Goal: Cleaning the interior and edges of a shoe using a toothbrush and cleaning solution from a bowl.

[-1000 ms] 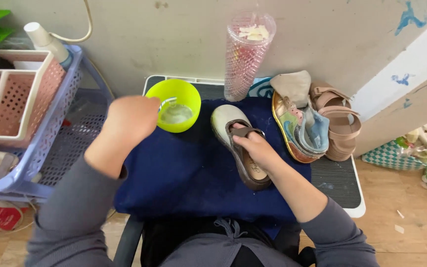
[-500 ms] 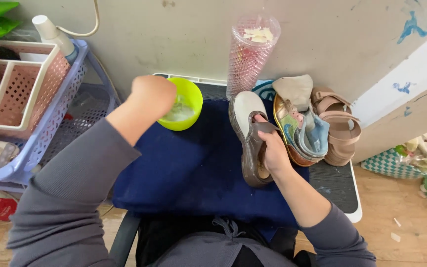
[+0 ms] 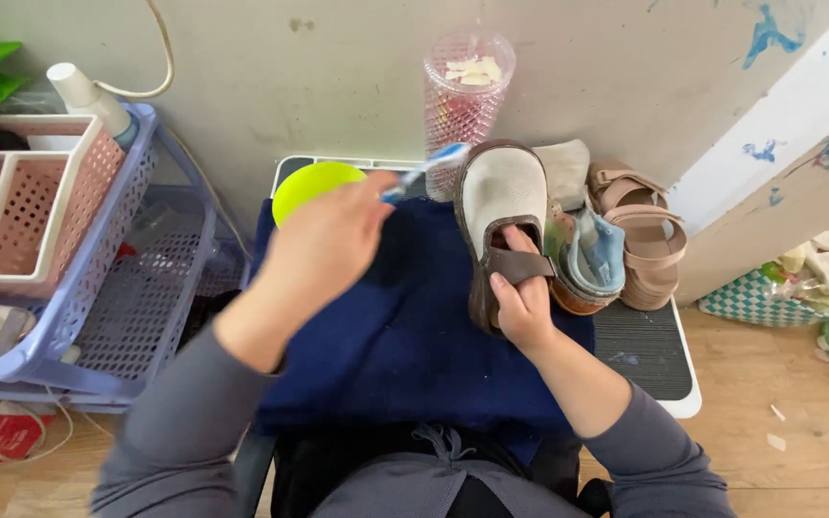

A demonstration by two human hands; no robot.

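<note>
Two hands are busy over the dark blue cloth (image 3: 405,345) that covers the low stand, and that cloth is our anchor. Left hand (image 3: 323,251), raised above the cloth's upper left part, is closed in a fist around a blue and white toothbrush (image 3: 426,170), whose bristled end sticks out to the right, up in the air just short of the shoe's toe. Right hand (image 3: 522,299) sits on the cloth's right side, fingers (image 3: 520,242) tucked into the opening of a beige and brown child's shoe (image 3: 501,216), thumb wrapped over the brown strap, gripping it firmly; the shoe lies toe away from the person, sole down on the cloth. Behind the cloth's far left corner there's a lime green bowl (image 3: 311,182), partly hidden by the raised hand. Straight behind the cloth stands a tall clear patterned cup (image 3: 464,110) against the wall. Off the cloth's right edge, a colourful small sandal (image 3: 589,264) lies just beside the held shoe, with tan strappy sandals (image 3: 637,230) beyond it. Left of the cloth, a lavender plastic rack (image 3: 98,288) holds a pink basket (image 3: 26,206).
</note>
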